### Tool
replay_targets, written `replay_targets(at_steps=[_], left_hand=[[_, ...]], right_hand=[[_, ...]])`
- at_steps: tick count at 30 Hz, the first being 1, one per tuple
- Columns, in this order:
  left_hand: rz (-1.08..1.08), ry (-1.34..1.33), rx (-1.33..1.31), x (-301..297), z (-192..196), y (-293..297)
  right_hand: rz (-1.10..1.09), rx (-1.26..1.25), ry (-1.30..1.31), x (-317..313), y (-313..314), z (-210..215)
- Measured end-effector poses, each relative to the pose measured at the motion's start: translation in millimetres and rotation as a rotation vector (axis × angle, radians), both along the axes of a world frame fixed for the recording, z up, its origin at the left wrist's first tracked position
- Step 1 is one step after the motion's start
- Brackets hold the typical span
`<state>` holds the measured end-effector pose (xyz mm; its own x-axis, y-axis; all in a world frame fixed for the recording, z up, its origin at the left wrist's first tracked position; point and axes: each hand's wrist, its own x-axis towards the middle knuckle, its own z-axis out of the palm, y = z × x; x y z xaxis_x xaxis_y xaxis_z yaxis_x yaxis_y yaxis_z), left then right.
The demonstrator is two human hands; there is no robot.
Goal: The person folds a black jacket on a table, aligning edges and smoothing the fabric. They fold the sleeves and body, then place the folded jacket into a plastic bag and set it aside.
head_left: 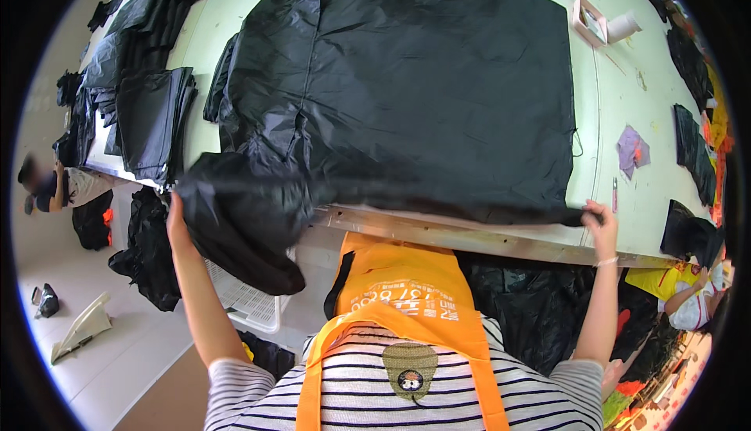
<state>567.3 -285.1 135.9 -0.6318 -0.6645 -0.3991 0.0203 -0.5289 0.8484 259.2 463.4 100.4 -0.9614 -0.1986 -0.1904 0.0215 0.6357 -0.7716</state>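
A large black jacket of thin, shiny fabric lies spread over the pale table, its near edge drawn along the table's front. My right hand is closed in a pinch on the garment's near right corner. At the other end, my left hand grips the bunched left part of the jacket, with its fingers mostly hidden by the cloth. From there a loose sleeve-like portion hangs over the table edge, slightly blurred.
Folded black garments are stacked at the left. A pink tray, a white roll, a lilac cloth scrap and a slim pen-like tool lie at right. Below stands a white plastic basket. Other people are at both sides.
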Motion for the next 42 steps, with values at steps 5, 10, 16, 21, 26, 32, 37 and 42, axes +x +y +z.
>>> replay_targets(at_steps=[5, 10, 16, 21, 26, 32, 37, 42], left_hand=[[-0.178, 0.1, -0.217, -210.7, 71.9, -21.3], [-0.208, -0.586, -0.705, -174.3, -59.7, -87.0], [-0.287, -0.584, -0.888, -180.1, -145.5, -101.9], [-0.304, -0.362, -0.605, -144.5, -132.8, -104.9], [-0.306, -0.502, -0.798, -99.8, -160.2, -110.7], [-0.329, -0.861, -1.156, -114.3, -146.1, -81.0], [-0.237, -0.9, -1.136, -125.6, -137.5, -63.0], [-0.282, -1.059, -1.196, -139.9, -111.3, -46.2]], right_hand=[[-0.232, -0.241, 0.039, -159.8, -30.3, 5.2], [-0.282, -0.265, -0.334, -169.5, -35.4, -53.3], [-0.476, -0.232, -0.219, -129.6, -31.4, -97.4], [-0.221, 0.413, 0.114, -121.5, -45.0, -85.8], [-0.244, 0.719, 0.175, -106.2, -38.0, -108.7], [-0.296, 0.814, 0.963, -80.8, -170.4, -70.1], [0.165, -0.668, -0.712, 69.3, -358.2, -81.7], [0.542, -0.57, -0.99, 191.8, -557.4, -82.9]])
